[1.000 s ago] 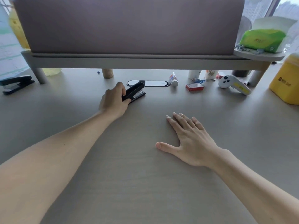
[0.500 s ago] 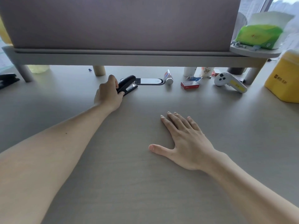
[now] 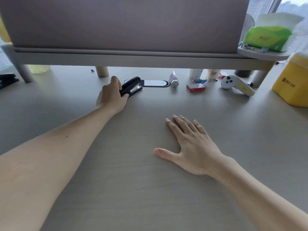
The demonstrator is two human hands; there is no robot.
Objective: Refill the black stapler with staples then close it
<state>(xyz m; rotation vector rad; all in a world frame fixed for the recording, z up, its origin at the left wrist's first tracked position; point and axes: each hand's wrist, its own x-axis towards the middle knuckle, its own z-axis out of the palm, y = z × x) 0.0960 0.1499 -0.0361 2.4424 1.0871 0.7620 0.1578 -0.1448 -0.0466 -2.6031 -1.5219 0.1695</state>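
Observation:
The black stapler (image 3: 131, 85) lies closed on the grey desk, far centre-left, its nose pointing up and right. My left hand (image 3: 112, 95) is wrapped around its rear end, fingers over the top and thumb underneath. My right hand (image 3: 190, 144) rests flat on the desk in the middle, palm down, fingers spread, holding nothing. A small red staple box (image 3: 195, 87) sits on the desk to the right of the stapler, well apart from both hands.
A raised shelf (image 3: 133, 59) with a large panel spans the back. Under and beside it are a cable cover (image 3: 155, 83), a small tube (image 3: 173, 79), a white controller (image 3: 236, 85), a yellow container (image 3: 293, 84), green tissue pack (image 3: 266, 38), another black stapler (image 3: 7, 80) at far left.
My left hand has stayed closed on the stapler, which has hardly moved. The head camera has shifted, so the scene sits slightly lower and more leftward. My right hand has stayed flat.

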